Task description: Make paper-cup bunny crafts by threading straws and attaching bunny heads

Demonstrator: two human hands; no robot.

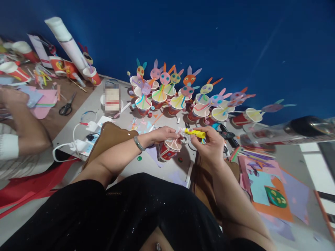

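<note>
In my right hand point(210, 143) is a yellow glue stick point(195, 133), held level with its pale end pointing left. My left hand point(166, 134) pinches a small pale pink piece point(179, 131), perhaps paper, at the tip of the glue stick. Just below the fingertips stands a red and white paper cup point(169, 153), with pale strips across its mouth. A white ring-like roll point(185, 140) sits beside the cup, partly behind it. Small green discs point(139, 158) lie on the table near the cup.
Behind my hands stand several paper cups point(143, 106) with paper rabbit heads on strips. Coloured paper point(284, 214) and a clear bottle point(288, 134) are at right. Left are a power strip point(90, 139), scissors point(67, 106) and another person's arm point(28, 122).
</note>
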